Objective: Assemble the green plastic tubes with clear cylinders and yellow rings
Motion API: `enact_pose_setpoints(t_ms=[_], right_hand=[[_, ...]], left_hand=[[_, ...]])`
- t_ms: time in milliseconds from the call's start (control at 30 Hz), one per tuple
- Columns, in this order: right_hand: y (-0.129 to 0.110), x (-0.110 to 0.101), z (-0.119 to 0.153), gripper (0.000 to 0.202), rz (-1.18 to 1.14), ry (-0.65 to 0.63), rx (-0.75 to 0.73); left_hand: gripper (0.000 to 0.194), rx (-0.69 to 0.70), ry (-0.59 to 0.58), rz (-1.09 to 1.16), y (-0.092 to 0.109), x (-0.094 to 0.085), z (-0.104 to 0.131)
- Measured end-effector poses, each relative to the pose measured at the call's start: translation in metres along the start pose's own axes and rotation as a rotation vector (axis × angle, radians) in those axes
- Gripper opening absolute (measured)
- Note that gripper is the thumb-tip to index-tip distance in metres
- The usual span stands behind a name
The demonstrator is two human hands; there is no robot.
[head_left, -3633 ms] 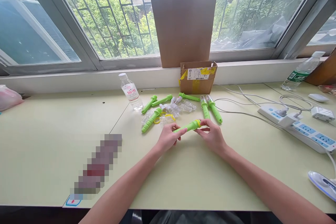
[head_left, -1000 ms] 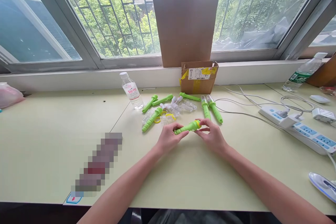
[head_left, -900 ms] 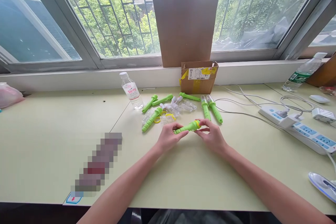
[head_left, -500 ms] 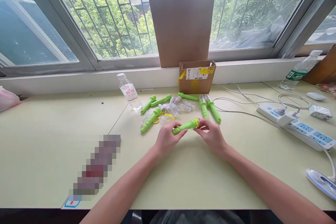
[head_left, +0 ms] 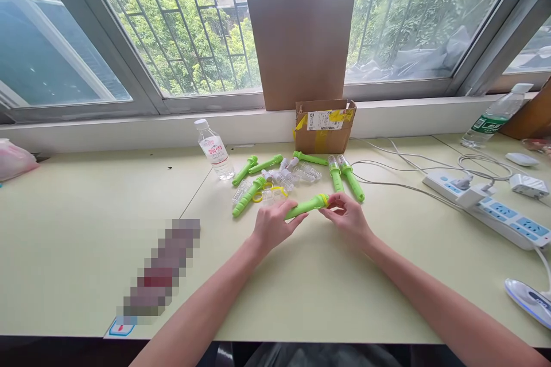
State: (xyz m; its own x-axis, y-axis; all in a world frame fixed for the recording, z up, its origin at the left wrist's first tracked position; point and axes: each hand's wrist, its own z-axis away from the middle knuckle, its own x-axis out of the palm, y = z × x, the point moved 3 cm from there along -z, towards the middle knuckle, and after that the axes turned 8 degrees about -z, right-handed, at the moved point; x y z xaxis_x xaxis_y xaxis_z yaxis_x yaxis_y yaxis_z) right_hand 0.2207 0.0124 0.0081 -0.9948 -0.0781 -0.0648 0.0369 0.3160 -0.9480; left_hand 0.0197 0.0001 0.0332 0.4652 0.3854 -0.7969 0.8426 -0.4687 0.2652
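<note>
My left hand (head_left: 273, 223) is wrapped round a green plastic handle (head_left: 306, 206), held nearly level above the table with its far end pointing right. A yellow ring (head_left: 322, 200) sits round that right end. There the fingers of my right hand (head_left: 346, 218) are pinched together at the ring, partly hiding the tip. Beyond my hands lie loose green handles (head_left: 248, 198), clear plastic caps (head_left: 307, 172), small white parts (head_left: 284, 163) and yellow rings (head_left: 258, 197). To the right are two green handles with clear caps fitted (head_left: 350, 179).
A cardboard box (head_left: 321, 139) stands at the back by the window sill. One water bottle (head_left: 216, 152) is at the back left, another (head_left: 495, 117) at the far right. A power strip (head_left: 495, 212) with white cables lies on the right. A pixelated patch (head_left: 161, 269) covers something at left.
The view has shifted slightly. My right fingers have moved a little at the handle's ringed end, while my left hand keeps its hold.
</note>
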Motion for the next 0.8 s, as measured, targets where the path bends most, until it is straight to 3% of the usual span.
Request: enact_pose_setpoints(t_ms=[667, 800], right_hand=[[0.0009, 0.0037, 0.0034, 0.027, 0.117, 0.032, -0.069], [-0.0001, 0.0025, 0.0035, 0.025, 0.141, 0.050, -0.071]], left_hand=[[0.032, -0.314, -0.141, 0.405, 0.0051, 0.0022, 0.0005], [0.031, -0.296, -0.157, 0.392, 0.0047, 0.0023, -0.0002]])
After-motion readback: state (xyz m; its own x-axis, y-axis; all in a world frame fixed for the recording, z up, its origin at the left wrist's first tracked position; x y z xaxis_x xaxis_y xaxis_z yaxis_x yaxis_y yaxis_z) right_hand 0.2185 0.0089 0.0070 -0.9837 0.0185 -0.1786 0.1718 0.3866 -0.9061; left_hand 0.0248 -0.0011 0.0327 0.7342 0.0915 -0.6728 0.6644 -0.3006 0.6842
